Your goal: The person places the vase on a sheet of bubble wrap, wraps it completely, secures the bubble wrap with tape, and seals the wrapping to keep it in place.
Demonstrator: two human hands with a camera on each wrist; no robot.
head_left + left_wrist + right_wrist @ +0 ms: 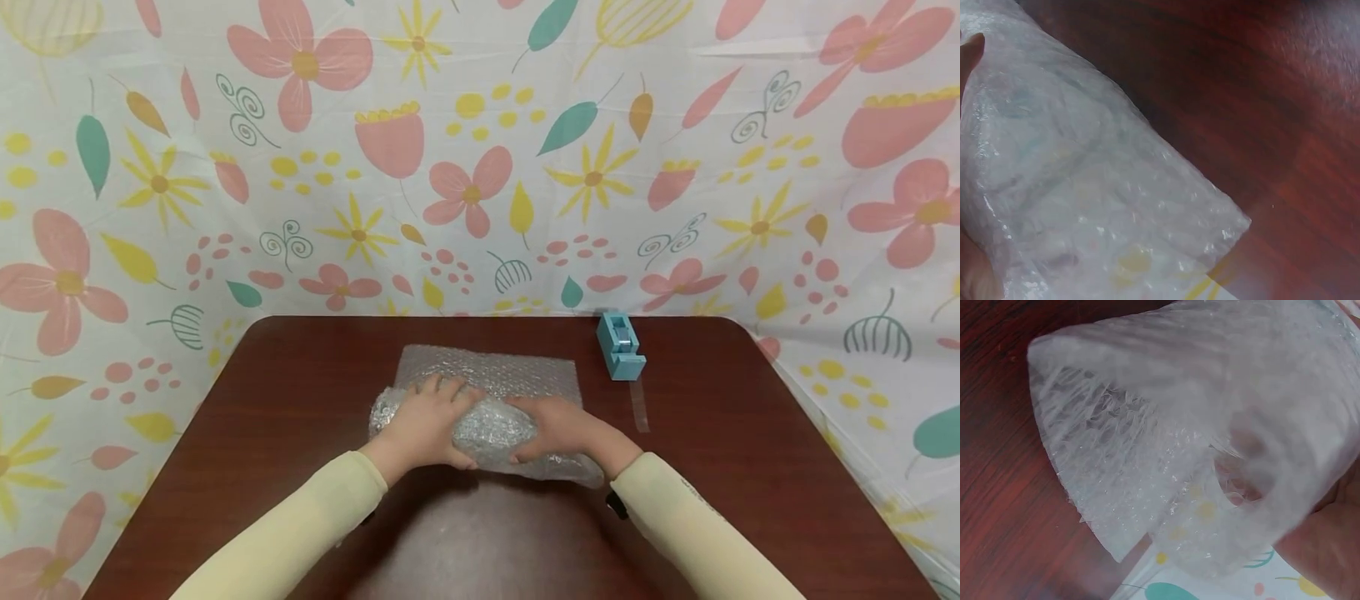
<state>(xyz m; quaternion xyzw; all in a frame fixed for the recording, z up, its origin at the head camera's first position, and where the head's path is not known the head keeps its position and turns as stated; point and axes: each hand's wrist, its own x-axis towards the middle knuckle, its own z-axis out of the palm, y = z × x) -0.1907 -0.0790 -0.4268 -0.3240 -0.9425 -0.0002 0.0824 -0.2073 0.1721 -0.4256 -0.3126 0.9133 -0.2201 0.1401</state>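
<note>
Head view: looking forward and down over the table (262, 433), standing farthest off, taking in left hand (427, 421), right hand (558, 427), wrap (495, 429) and, along the top, cloth (480, 100). Left wrist view: facing the wrap from close by, left hand showing at the left edge. Right wrist view: facing the wrap's hollow end, also close, right hand showing at the right edge. Both wrist views: sharing wrap, table and, at bottom, cloth with the head view.

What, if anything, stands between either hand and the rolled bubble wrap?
Nothing visible: the left hand and right hand hold the rolled bubble wrap directly. The blue tape dispenser stands off to the right, apart from both hands.
</note>
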